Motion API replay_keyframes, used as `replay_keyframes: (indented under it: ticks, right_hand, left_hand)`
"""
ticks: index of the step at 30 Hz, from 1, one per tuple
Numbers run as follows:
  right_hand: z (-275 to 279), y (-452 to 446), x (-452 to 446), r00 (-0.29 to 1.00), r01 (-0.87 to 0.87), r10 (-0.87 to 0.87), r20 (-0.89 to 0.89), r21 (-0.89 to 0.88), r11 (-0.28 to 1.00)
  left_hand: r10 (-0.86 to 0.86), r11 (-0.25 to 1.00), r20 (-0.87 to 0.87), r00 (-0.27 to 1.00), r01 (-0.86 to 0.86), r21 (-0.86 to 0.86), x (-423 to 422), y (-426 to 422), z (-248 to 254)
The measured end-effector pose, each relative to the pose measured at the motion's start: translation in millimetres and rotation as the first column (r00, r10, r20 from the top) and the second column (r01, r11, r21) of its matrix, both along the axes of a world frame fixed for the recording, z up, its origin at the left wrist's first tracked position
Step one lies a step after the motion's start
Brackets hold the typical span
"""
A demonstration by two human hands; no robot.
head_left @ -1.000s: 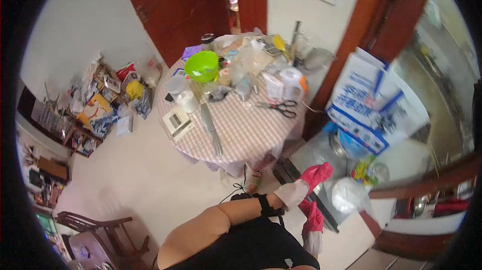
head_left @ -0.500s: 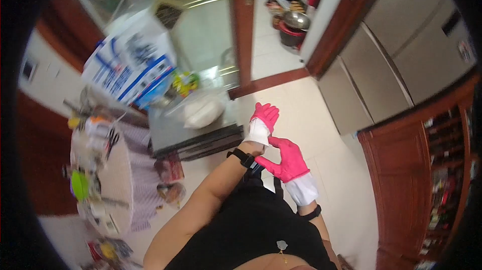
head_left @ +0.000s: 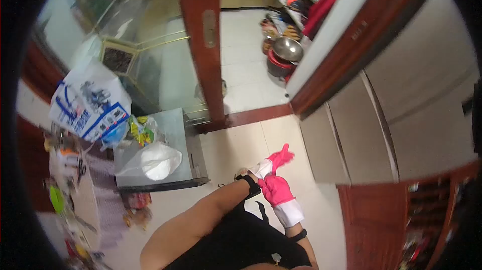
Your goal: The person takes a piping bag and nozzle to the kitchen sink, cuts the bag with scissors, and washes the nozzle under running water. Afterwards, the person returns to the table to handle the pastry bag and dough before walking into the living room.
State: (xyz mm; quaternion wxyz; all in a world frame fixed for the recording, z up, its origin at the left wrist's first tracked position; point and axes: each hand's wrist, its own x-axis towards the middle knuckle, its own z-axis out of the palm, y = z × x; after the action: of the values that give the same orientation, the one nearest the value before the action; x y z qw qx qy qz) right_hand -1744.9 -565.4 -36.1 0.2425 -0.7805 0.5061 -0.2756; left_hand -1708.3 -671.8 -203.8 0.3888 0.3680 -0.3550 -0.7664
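Gloves point(head_left: 277, 193), pink with white cuffs point(head_left: 289, 213), cover both our hands, which we hold out over the pale floor point(head_left: 228, 147). Our left hand point(head_left: 280, 159) is empty, its fingers parted and pointing away from us. Our right hand point(head_left: 274, 188) lies against the left cuff point(head_left: 261, 169), fingers bent in; we cannot tell whether they pinch it. A black wristband point(head_left: 251, 185) sits behind the left cuff. To our left is a grey stand point(head_left: 173, 124); a clear plastic bag point(head_left: 159, 162) with something white inside sits by its near edge, a yellow-green packet point(head_left: 142, 132) near its far edge, and a blue-and-white printed bag point(head_left: 90, 100) beside its far left corner. Beyond the threshold point(head_left: 258, 115), a metal bowl point(head_left: 288, 49) rests on a red tub point(head_left: 277, 65).
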Motion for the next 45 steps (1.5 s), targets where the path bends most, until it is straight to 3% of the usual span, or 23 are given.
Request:
replay_keyframes:
  ticks: [1,3,4,5,7,9,10,11,12,13,15,16,17,18,20,22,25,26,29,33,36,43,45]
  right_hand:
    - [4.6,-14.5,-3.2,0.999,-0.044,0.044,0.029,0.026,0.999]
    - [-4.8,-35.5,-9.4,0.987,-0.152,0.146,0.066,0.093,0.984]
    - [7.3,-46.1,-4.6,0.978,-0.201,0.208,0.003,0.273,0.941]
    - [25.2,-47.5,2.4,0.972,-0.227,0.232,0.039,0.42,0.879]
    - [51.3,-51.8,19.5,0.967,-0.238,0.229,0.111,0.714,0.658]
    - [40.6,-46.3,16.6,0.897,-0.428,0.165,0.409,0.719,0.548]
    - [40.4,-51.1,12.2,0.877,-0.476,0.398,0.269,0.603,0.64]
    - [-12.6,-61.2,3.1,0.897,-0.43,0.378,0.227,0.641,0.636]
    - [-3.3,-62.8,18.2,0.904,-0.426,0.283,0.321,0.74,0.52]
    - [5.4,-59.7,37.1,0.905,-0.426,0.173,0.39,0.815,0.393]
    - [-11.3,-54.1,63.5,0.873,-0.486,0.237,0.426,0.807,0.335]
    - [-20.5,-49.1,80.6,0.866,-0.497,0.228,0.444,0.81,0.31]
    - [-30.1,-38.3,100.1,0.85,-0.52,0.271,0.453,0.805,0.285]
    - [-41.0,-20.8,118.3,0.819,-0.574,0.227,0.528,0.771,0.278]
    - [-62.6,12.9,159.9,0.788,-0.615,0.153,0.596,0.754,0.231]
    - [-66.6,51.9,191.2,0.729,-0.679,0.202,0.655,0.729,0.086]
    - [-50.7,117.0,247.3,0.697,-0.672,0.32,0.641,0.74,-0.018]
    - [-48.3,131.8,266.6,0.687,-0.647,0.382,0.619,0.759,-0.067]
    - [-21.9,169.6,335.9,0.67,-0.614,0.497,0.551,0.788,-0.046]
    - [-36.8,196.1,454.7,0.664,-0.605,0.512,0.544,0.794,-0.059]
    - [-44.4,214.3,545.6,0.669,-0.63,0.517,0.533,0.777,0.015]
    - [-22.8,218.5,695.0,0.585,-0.789,0.617,0.526,0.545,0.284]
    - [-12.1,213.5,731.9,0.588,-0.8,0.617,0.523,0.485,0.352]
  left_hand:
    - [-0.078,0.982,-0.125,0.989,0.098,0.159,1.5,-5.3,3.2]
    - [-0.113,0.939,-0.27,0.956,0.191,0.285,16.5,-8.8,14.5]
    - [-0.114,0.927,-0.312,0.943,0.215,0.309,25.1,-5.8,22.1]
    - [-0.095,0.923,-0.312,0.945,0.201,0.327,37.9,2.0,25.8]
    - [-0.022,0.946,-0.097,0.995,0.052,0.32,72.6,29.5,55.9]
    - [-0.03,0.956,-0.03,0.999,0.038,0.291,105.9,65.3,77.1]
    - [-0.011,0.958,0.719,0.695,0.213,-0.191,112.3,77.7,88.9]
    - [-0.216,0.961,0.653,0.726,0.038,0.275,129.8,89.6,150.0]
    - [0.079,0.942,0.456,0.886,-0.216,0.256,136.5,112.1,100.6]
    - [0.4,0.849,0.235,0.886,-0.455,0.268,138.4,137.5,48.7]
    - [0.765,0.617,0.212,0.609,-0.787,0.034,144.3,188.8,47.0]
    - [0.719,0.661,-0.05,0.693,-0.661,0.356,183.8,214.9,57.0]
    - [0.751,0.633,-0.089,0.654,-0.676,0.376,204.0,245.0,50.2]
    - [0.846,0.481,-0.022,0.532,-0.745,0.462,216.4,276.0,46.2]
    - [0.938,0.255,0.136,0.318,-0.901,0.351,238.3,339.6,71.5]
    - [0.997,0.07,0.009,0.079,-0.92,0.387,256.8,403.4,95.6]
    - [0.99,-0.036,-0.114,-0.088,-0.918,0.396,291.3,492.9,96.8]
    - [0.983,-0.156,-0.025,-0.181,-0.904,0.398,297.0,515.7,120.4]
    - [0.938,-0.319,-0.02,-0.347,-0.882,0.348,313.6,594.6,128.5]
    - [0.882,-0.45,0.039,-0.471,-0.813,0.37,347.4,674.8,107.0]
    - [0.794,-0.594,0.202,-0.574,-0.661,0.458,387.9,705.9,108.7]
    - [0.838,-0.546,0.201,-0.508,-0.763,0.346,484.5,726.6,140.1]
    - [0.843,-0.524,0.069,-0.533,-0.788,0.322,511.9,725.5,144.5]
